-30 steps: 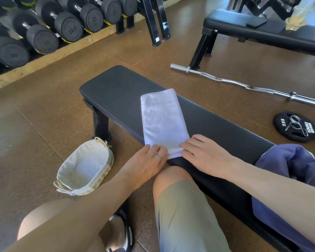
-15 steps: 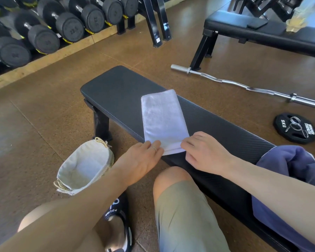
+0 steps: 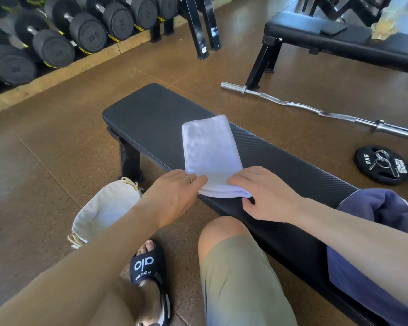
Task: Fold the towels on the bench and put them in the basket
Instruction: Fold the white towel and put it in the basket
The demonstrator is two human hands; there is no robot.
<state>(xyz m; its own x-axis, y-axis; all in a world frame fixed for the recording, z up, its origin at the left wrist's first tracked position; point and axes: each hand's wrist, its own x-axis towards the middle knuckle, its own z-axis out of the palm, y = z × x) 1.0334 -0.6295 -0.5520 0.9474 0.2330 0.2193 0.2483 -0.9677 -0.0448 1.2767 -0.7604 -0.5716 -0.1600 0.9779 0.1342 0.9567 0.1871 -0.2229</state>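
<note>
Head view: white towel (image 3: 211, 154) lies folded lengthwise across the bench (image 3: 151, 118), near end at the near edge. Left hand (image 3: 172, 198) and right hand (image 3: 264, 196) pinch its near corners, fingers curled on the layers. Risk: stacked layers could slip apart on lifting, or the end drop off the edge. Basket (image 3: 99, 212) sits on the floor near-left, open, path clear. Purple cloth (image 3: 375, 231) crowds the bench's right; left half is bare.

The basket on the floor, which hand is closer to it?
Left. The left hand holds the white towel's near left corner, just above and right of the basket. The right hand pinches the towel's right corner, farther along the bench.
</note>
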